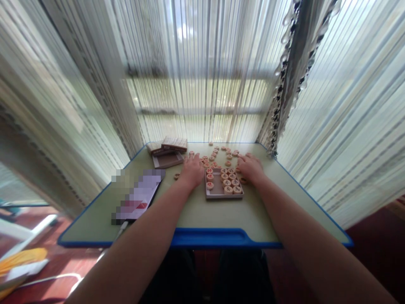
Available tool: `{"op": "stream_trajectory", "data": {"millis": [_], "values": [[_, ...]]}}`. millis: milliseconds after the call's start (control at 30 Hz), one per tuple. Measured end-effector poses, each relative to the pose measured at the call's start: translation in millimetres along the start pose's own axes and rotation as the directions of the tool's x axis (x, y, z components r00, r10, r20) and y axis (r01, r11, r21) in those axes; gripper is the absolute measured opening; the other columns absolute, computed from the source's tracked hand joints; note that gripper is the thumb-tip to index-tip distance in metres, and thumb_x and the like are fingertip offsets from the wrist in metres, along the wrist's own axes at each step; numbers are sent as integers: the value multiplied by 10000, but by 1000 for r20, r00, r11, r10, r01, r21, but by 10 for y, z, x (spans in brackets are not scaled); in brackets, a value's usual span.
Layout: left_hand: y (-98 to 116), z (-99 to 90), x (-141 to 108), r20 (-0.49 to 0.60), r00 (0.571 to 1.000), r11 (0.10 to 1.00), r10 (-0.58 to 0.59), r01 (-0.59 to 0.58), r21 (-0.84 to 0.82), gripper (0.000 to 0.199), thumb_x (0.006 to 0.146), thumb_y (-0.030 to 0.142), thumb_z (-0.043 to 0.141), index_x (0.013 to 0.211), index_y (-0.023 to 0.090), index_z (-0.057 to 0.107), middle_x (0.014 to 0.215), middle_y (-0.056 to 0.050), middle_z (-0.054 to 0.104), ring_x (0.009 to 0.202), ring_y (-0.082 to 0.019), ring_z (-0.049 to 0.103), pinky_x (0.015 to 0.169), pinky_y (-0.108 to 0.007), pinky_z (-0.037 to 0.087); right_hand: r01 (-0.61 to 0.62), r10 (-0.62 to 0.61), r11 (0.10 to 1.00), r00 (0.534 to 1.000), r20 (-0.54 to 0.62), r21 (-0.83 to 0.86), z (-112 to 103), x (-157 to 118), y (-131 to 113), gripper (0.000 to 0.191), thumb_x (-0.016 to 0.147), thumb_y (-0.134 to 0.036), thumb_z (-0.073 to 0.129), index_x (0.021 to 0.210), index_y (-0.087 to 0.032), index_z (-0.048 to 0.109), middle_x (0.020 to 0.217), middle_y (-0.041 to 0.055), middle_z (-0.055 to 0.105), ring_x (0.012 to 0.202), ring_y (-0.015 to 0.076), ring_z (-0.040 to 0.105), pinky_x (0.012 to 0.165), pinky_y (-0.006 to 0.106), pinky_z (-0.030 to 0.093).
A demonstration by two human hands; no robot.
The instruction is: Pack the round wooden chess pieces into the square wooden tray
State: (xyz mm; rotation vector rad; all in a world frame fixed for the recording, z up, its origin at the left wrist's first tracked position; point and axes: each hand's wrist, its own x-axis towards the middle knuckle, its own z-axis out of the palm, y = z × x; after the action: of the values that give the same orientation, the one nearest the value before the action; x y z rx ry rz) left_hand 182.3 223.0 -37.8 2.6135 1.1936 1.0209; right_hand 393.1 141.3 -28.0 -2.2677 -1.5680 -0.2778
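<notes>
A shallow box (224,196) sits on the table in front of me. Red-marked xiangqi pieces (209,185) line its left side, and dark-marked ones (228,183) fill the right side in stacked-looking rows. Left of the box's far corner, my left hand (192,169) rests palm down with fingers apart, by the loose pieces. My right hand (252,168) is beyond the box's right side, fingers stretched toward scattered pieces (228,163) and touching or nearly touching some; its fingertips are partly hidden. No piece is plainly gripped in either hand.
At the far left lie a box lid (174,143) and an open tray (167,159). A phone (142,194) with a cable lies left of my forearm, partly pixelated. The table has a blue edge (209,237). String curtains (202,84) hang behind and beside it.
</notes>
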Motion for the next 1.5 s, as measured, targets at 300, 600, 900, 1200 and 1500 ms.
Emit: {"op": "stream_trajectory", "data": {"millis": [300, 600, 900, 1200, 1500], "values": [[36, -119, 72, -315, 933, 953, -171, 76, -292, 314, 851, 294, 384, 1059, 99, 515, 1067, -158, 582, 1030, -227, 535, 922, -397, 415, 11, 38, 971, 979, -199, 240, -32, 0, -77, 309, 752, -162, 427, 940, -145, 671, 979, 107, 625, 974, 208, 532, 913, 343, 349], [149, -200, 39, -266, 964, 982, 19, -68, -175, 219, 860, 281, 393, 946, 162, 555, 973, -84, 605, 1003, -197, 525, 926, -355, 398, 195, -172, 979, 950, -260, 64, -62, -67, -113, 270, 749, -182, 480, 896, -225, 704, 922, 68, 598, 892, 221, 471, 859, 355, 349], [89, -305, -1, -293, 948, 908, -121, -13, -418, 495, 925, 407, 139, 968, 160, 565, 1008, -90, 610, 979, -167, 549, 891, -321, 428, 2, 77, 980, 918, -390, 199, -114, -77, -65, 421, 763, -192, 436, 1174, -136, 507, 877, 84, 566, 844, 219, 484, 820, 347, 385], [103, -352, -31, -182, 970, 909, -162, 75, -410, 661, 896, 517, 102, 1055, 121, 606, 1092, -111, 627, 1082, -195, 533, 959, -337, 390, -19, 71, 988, 939, -336, 156, -74, -33, 1, 379, 749, -232, 459, 1108, -135, 532, 885, 94, 578, 847, 235, 493, 807, 359, 378], [-12, -222, 23, -114, 910, 767, -398, 262, -586, 744, 869, 564, 6, 1278, 149, 468, 1217, -84, 569, 1156, -187, 493, 940, -320, 412, -11, 63, 986, 950, -307, 168, -53, -14, 27, 286, 758, -231, 450, 975, -171, 627, 897, 96, 588, 843, 231, 501, 820, 365, 371]]}}
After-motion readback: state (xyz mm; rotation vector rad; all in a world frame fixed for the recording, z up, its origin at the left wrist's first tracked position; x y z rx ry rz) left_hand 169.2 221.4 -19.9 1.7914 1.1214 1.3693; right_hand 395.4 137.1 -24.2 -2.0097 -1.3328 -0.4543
